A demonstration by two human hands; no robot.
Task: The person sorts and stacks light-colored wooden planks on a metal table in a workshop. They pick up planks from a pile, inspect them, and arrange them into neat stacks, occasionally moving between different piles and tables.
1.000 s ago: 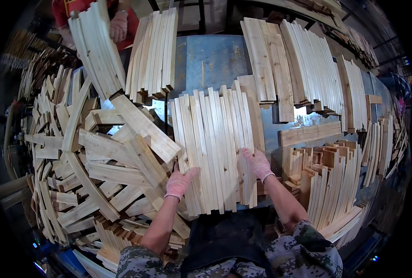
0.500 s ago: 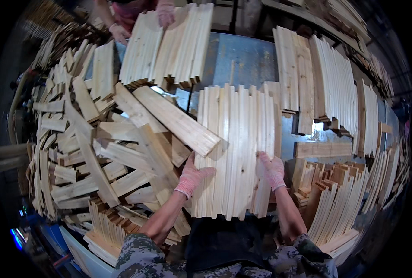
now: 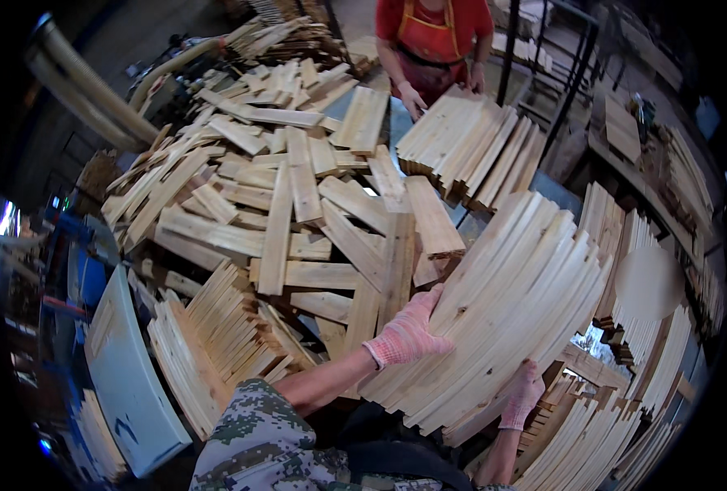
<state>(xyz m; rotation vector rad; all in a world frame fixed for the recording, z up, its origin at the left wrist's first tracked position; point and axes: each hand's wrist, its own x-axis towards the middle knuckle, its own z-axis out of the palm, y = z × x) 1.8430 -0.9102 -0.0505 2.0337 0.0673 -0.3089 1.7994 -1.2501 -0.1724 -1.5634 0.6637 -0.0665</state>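
A tight row of pale wooden boards [image 3: 502, 303], standing side by side on edge, lies between my two gloved hands. My left hand [image 3: 415, 330], in a pink knitted glove, presses on the row's left side with the thumb over the top edges. On the lower right side, my right hand [image 3: 524, 394] clasps the same row, its fingers partly hidden by the wood. Beside my left hand is a loose plank [image 3: 435, 217], its near end close to the row's upper left side.
A jumbled pile of boards [image 3: 278, 221] spreads to the left. Across the table a co-worker in a red apron [image 3: 434, 37] handles another stack of boards [image 3: 462, 139]. More rows of boards [image 3: 580, 438] stand at right. A pale blue panel [image 3: 126, 376] is at lower left.
The view has swung left, bringing more of the pile and co-worker into sight. The row between my hands now appears farther right and slanted. Both hands keep their grip.
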